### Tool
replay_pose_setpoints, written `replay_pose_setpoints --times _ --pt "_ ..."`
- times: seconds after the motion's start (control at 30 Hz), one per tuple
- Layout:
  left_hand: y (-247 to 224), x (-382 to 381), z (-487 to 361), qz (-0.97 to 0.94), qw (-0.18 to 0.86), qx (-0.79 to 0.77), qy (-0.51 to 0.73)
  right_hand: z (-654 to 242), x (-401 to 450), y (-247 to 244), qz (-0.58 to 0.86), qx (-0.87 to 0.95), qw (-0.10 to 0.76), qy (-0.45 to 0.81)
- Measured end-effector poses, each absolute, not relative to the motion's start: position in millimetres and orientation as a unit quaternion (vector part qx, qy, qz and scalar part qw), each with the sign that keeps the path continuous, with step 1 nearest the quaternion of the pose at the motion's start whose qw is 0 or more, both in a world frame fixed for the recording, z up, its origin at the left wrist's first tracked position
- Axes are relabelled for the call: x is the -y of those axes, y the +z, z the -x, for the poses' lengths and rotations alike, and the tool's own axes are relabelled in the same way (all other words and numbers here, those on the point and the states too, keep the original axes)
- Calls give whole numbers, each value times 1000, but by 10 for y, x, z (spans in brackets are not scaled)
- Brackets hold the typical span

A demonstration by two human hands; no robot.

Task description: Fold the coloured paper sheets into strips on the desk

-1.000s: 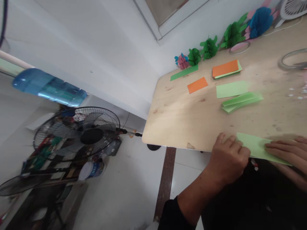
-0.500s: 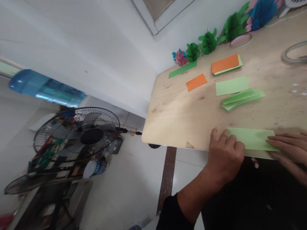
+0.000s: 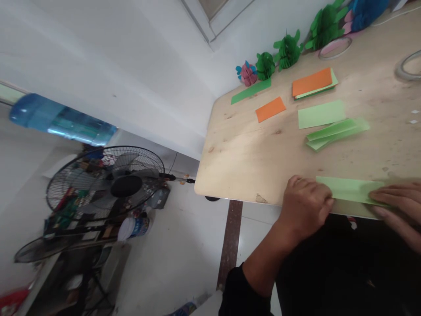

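A light green paper strip (image 3: 350,189) lies along the table's near edge, between my hands. My left hand (image 3: 304,197) is closed at its left end, fingers curled with the thumb side against the paper; the paper's left end is hidden beneath them. At the right end, my right hand (image 3: 399,204) has its fingers over the paper and its thumb along the near edge, holding it. Farther back lie a pleated green paper piece (image 3: 337,133) and a flat light green sheet (image 3: 320,114). Behind them is a stack of orange and green paper (image 3: 312,82).
A single orange paper (image 3: 270,109) and a dark green strip (image 3: 251,91) lie on the wooden table (image 3: 237,162). Folded-paper figures (image 3: 288,50) line the wall, near tape rolls (image 3: 334,48). Left of the table stand a fan (image 3: 126,186) and a blue water bottle (image 3: 62,118).
My left hand has curled its fingers more tightly at the paper's left end. The right hand stays on the right end. The view has shifted slightly.
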State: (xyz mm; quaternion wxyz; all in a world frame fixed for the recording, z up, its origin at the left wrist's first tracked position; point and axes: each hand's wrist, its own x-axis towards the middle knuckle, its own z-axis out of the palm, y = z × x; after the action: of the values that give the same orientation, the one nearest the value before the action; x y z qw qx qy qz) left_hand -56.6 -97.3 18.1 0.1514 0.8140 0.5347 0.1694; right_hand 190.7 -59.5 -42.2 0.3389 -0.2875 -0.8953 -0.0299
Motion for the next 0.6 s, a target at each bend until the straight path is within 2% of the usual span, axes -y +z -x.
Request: replay_pose_setpoints --times 0.2,0.37,0.47,0.6 --pt "74 878 528 -743 172 -587 272 -1760 610 -368 376 864 329 -62" --pt "-44 1057 392 -714 40 -597 365 -1726 610 -371 425 847 313 -71" --pt "-88 1205 308 -758 -43 -556 339 -1737 594 -416 442 841 306 -62" --pt "-145 1306 251 -795 -88 -528 285 -1735 580 -473 467 823 322 -44"
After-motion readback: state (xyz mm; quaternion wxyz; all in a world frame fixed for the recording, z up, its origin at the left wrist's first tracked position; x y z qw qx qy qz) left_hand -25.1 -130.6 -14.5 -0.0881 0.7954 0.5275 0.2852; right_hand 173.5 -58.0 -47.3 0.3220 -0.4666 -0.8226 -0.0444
